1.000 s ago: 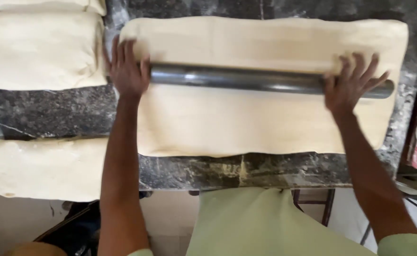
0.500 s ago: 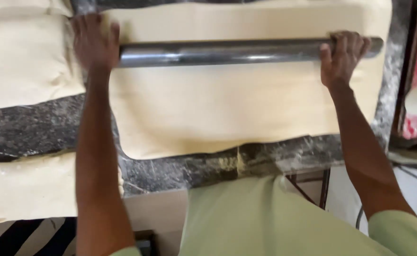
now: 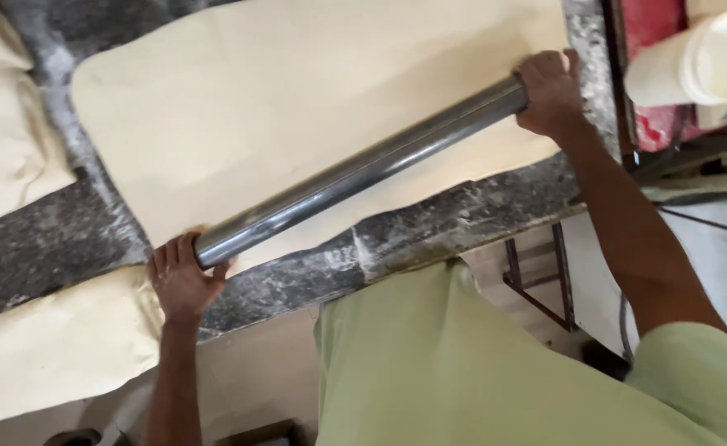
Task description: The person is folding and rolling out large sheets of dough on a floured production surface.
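A long grey metal pipe (image 3: 363,169), used as a rolling pin, lies slanted across a wide sheet of pale dough (image 3: 281,91) on a dark marble counter (image 3: 438,231). My left hand (image 3: 183,278) cups the pipe's near left end at the dough's front corner. My right hand (image 3: 551,89) is curled over the far right end near the dough's right edge. The pipe rests on the dough close to its front edge.
More dough slabs lie at the left (image 3: 4,149) and at the front left (image 3: 58,347). A white plastic container (image 3: 693,58) and a red object (image 3: 652,33) stand beyond the counter's right edge. A metal frame (image 3: 537,281) shows under the counter.
The pipe has rolled back toward me to the dough's front edge, both hands with it. The view has tilted, so the pipe now runs diagonally.
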